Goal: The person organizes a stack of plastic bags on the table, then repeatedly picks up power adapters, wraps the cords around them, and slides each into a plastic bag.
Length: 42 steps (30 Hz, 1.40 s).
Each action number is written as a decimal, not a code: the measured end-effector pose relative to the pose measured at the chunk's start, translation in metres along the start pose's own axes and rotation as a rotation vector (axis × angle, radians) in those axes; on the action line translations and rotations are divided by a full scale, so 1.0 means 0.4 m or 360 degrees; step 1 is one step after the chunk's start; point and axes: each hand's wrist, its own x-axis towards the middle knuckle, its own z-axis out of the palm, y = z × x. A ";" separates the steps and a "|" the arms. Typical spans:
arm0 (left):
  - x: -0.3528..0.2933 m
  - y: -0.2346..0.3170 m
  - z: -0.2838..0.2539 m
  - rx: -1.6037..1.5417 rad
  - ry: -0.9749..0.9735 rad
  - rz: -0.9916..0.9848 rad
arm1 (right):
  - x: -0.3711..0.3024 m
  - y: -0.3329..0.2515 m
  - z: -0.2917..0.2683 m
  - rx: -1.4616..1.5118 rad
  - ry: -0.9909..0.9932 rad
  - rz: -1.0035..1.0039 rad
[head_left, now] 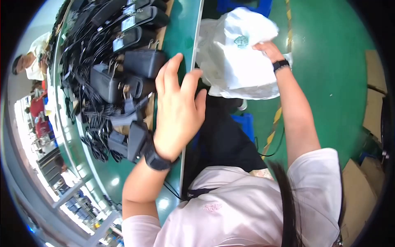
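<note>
My right hand (pixel 270 52) grips the side of a crumpled white plastic bag (pixel 249 68) with a small green print on it. The bag hangs off the right side of the table's edge, above my lap. My left hand (pixel 177 108) is over the edge of the green table (pixel 183 31), fingers apart and holding nothing. Just left of its fingertips lies a black power adapter (pixel 144 62) with metal plug pins. More black adapters (pixel 106 82) and their tangled cables (pixel 80 53) are heaped beyond it on brown cardboard. The bag's inside is hidden.
A metal strip (pixel 199 20) edges the table. Blue plastic stools (pixel 245 125) show below, near a yellow-and-black floor stripe (pixel 275 129). Cardboard boxes (pixel 358 197) stand at the right. Another person (pixel 37 61) is at the far left, across the table.
</note>
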 end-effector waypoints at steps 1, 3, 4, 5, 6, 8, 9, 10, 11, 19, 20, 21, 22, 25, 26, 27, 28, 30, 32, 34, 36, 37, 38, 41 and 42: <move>0.008 0.013 0.004 -0.0012 0.0086 0.0040 | -0.038 -0.057 -0.013 0.0129 0.0136 -0.0215; 0.076 -0.044 0.009 -0.0018 0.0365 0.0280 | -0.027 -0.193 -0.028 0.0284 0.0148 -0.0475; 0.041 -0.059 0.025 -0.0094 0.0428 0.0265 | -0.070 -0.189 -0.014 0.0479 0.0071 -0.0408; 0.005 -0.064 0.041 -0.0186 0.0483 0.0255 | -0.132 -0.188 -0.006 0.0671 0.0016 -0.0325; -0.037 0.003 0.003 -0.0342 0.0463 0.0130 | -0.272 -0.248 0.005 0.0711 0.0100 -0.0221; -0.027 0.052 -0.041 -0.0864 0.0483 0.0027 | -0.397 -0.360 0.047 0.0636 0.0195 -0.0280; -0.021 0.069 -0.059 -0.1344 0.0437 -0.0111 | -0.442 -0.407 0.074 0.0609 0.0254 -0.0292; -0.020 0.085 -0.079 -0.1549 0.0390 -0.0257 | -0.475 -0.449 0.105 0.0522 0.0199 -0.0320; -0.021 0.089 -0.099 -0.1555 0.0443 -0.0251 | -0.489 -0.472 0.122 0.0484 0.0173 -0.0344; -0.255 -0.007 -0.352 -0.1763 0.0050 -0.0473 | -0.573 -0.554 0.456 0.0393 -0.0455 -0.0208; -0.296 -0.003 -0.361 -0.1915 0.0109 -0.0547 | -0.562 -0.548 0.486 0.0293 -0.0558 -0.0178; -0.346 -0.005 -0.364 -0.2042 0.0188 -0.0611 | -0.551 -0.538 0.532 0.0204 -0.0680 -0.0168; -0.403 -0.018 -0.364 -0.2002 0.0276 -0.0683 | -0.564 -0.538 0.608 0.0257 -0.0788 -0.0104; -0.599 -0.076 -0.343 -0.2915 0.0419 -0.0986 | -0.571 -0.489 0.798 0.0044 -0.1045 -0.0015; -0.662 -0.078 -0.348 -0.3090 0.0537 -0.1004 | -0.599 -0.477 0.866 0.0112 -0.1077 0.0023; -0.703 -0.060 -0.340 -0.3288 0.0696 -0.0986 | -0.602 -0.475 0.903 0.0067 -0.1160 0.0046; -0.747 -0.043 -0.332 -0.3293 0.0781 -0.1030 | -0.614 -0.459 0.934 0.0033 -0.1183 0.0135; -0.833 -0.016 -0.319 -0.3490 0.1031 -0.1245 | -0.659 -0.437 1.011 -0.0079 -0.1157 0.0310; -0.902 -0.023 -0.298 -0.3507 0.1217 -0.1277 | -0.663 -0.395 1.073 -0.0112 -0.1303 0.0333; -0.947 -0.015 -0.312 -0.3480 0.1373 -0.1327 | -0.648 -0.351 1.122 -0.0038 -0.1470 0.0483; -0.983 -0.001 -0.311 -0.3465 0.1538 -0.1336 | -0.655 -0.327 1.160 -0.0020 -0.1559 0.0512; -0.998 0.003 -0.304 -0.3454 0.1623 -0.1312 | -0.662 -0.315 1.177 0.0024 -0.1601 0.0496; -1.010 0.008 -0.297 -0.3398 0.1720 -0.1311 | -0.679 -0.305 1.193 -0.0177 -0.1667 0.0133; -1.036 0.038 -0.285 -0.3222 0.1836 -0.1341 | -0.717 -0.310 1.222 0.0102 -0.1729 0.0832; -1.043 0.047 -0.276 -0.3234 0.1871 -0.1317 | -0.726 -0.305 1.218 0.0066 -0.1739 0.0832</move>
